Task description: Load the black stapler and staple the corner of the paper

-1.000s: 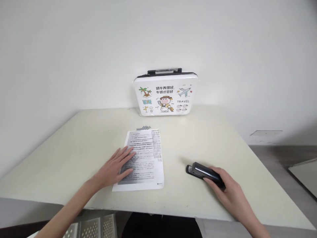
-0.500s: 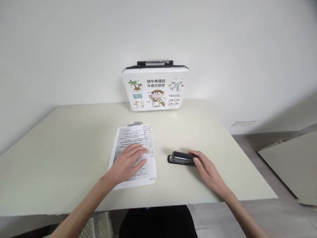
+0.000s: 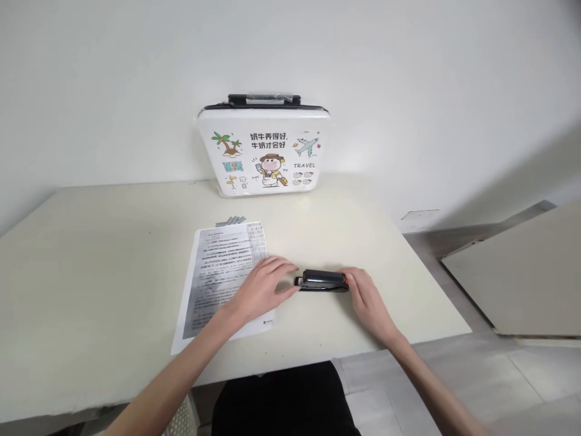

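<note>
A black stapler point(image 3: 323, 279) lies lengthwise on the table, its jaw end pointing left. My right hand point(image 3: 368, 303) grips its rear end, fingers around the back. At the jaw end is my left hand point(image 3: 265, 287), thumb and fingers apart, the tips close to the stapler; whether they touch it I cannot tell. Under my left hand and forearm lie printed paper sheets point(image 3: 213, 272), partly covered. Several grey staple strips point(image 3: 232, 221) stick out just beyond the top edge of the paper.
A white case point(image 3: 267, 157) with cartoon prints and a black handle stands at the back of the pale table point(image 3: 113, 254), against the wall. To the right, a light panel point(image 3: 535, 278) stands on the grey floor.
My left hand has moved right, off the middle of the paper to the stapler's jaw end. My right hand stays at the stapler's rear. The view has shifted a little.
</note>
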### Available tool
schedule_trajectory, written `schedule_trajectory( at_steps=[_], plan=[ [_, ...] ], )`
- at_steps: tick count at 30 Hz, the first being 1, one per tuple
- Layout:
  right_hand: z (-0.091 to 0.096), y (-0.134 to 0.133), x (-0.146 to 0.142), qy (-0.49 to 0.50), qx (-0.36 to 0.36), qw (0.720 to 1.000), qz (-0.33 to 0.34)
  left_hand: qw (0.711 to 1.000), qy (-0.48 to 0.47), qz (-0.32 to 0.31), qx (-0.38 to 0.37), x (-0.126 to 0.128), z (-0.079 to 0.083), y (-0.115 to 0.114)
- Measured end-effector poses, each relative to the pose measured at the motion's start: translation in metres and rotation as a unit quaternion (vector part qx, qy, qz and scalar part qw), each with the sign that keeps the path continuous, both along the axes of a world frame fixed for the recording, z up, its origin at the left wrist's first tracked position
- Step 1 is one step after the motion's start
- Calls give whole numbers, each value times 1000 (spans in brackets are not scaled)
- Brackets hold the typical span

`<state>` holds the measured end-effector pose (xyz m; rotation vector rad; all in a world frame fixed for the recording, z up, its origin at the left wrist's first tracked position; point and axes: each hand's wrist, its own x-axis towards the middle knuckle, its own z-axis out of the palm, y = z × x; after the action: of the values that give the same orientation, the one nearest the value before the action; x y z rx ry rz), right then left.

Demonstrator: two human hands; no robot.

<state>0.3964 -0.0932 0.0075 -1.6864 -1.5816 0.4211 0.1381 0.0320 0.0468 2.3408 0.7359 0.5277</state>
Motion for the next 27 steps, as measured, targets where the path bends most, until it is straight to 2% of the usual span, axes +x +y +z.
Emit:
schedule_trajectory(
  at_steps=[4, 7, 11, 14, 16, 18, 20, 21, 23, 25, 27],
  plan=[
    [1, -2, -1, 0, -5, 1000, -5, 1000, -3, 1, -19, 0, 0, 1],
    [3, -3, 0, 9, -12, 1000, -8, 1000, 9, 1, -4, -3, 1, 1],
    [6, -1, 5, 27, -24, 997, 63, 1000, 11, 23, -16, -11, 6, -3],
    [8, 5, 5, 38, -39, 994, 90, 996, -10, 52, -65, -17, 11, -9],
    [11, 7, 2, 55, -41, 995, 76, 990, -46, 78, -112, -19, 12, -13],
    [15, 5, -4, 67, -18, 996, 60, 970, -103, 127, -182, -19, 11, -17],
    [22, -1, -10, 61, 45, 996, 46, 922, -180, 183, -288, -14, 8, -21],
    [27, -4, -13, 47, 88, 994, 41, 886, -224, 199, -354, -10, 7, -22],
    [35, -11, -20, 1, 178, 983, 38, 793, -299, 194, -494, 0, 7, -24],
    [43, -15, -26, -59, 246, 967, 41, 701, -334, 172, -605, 13, 8, -24],
    [48, -19, -31, -114, 287, 950, 49, 645, -341, 167, -664, 24, 11, -23]
  ],
)
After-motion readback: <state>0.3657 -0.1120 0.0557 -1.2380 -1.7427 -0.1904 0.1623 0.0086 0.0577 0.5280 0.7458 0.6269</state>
